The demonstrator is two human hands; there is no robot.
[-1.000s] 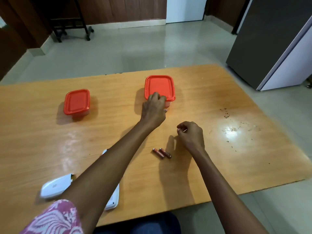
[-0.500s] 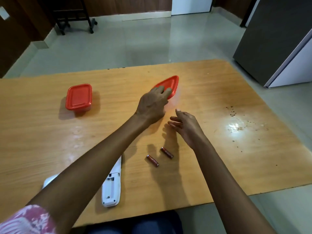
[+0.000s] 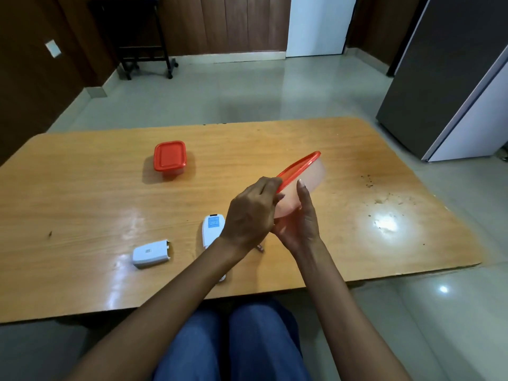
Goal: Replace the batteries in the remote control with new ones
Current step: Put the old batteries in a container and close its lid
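Observation:
I hold a clear plastic box with a red lid [image 3: 301, 171] tilted above the table. My left hand [image 3: 250, 215] grips its near lid edge and my right hand [image 3: 301, 224] cups its underside. The white remote control [image 3: 212, 228] lies face down on the table under my left forearm, its lower half hidden. Its white battery cover [image 3: 151, 254] lies apart to the left. One small red battery end [image 3: 259, 247] peeks out below my hands; the other battery is hidden.
A second, smaller red-lidded box [image 3: 169, 158] stands at the far left-middle of the wooden table [image 3: 82, 204]. Crumbs and a light glare mark the table's right part [image 3: 384, 215]. A dark refrigerator [image 3: 450, 78] stands on the floor to the right.
The red-lidded box has been lifted off the table and drawn toward me. My right hand has come up under it. The camera view has tilted up.

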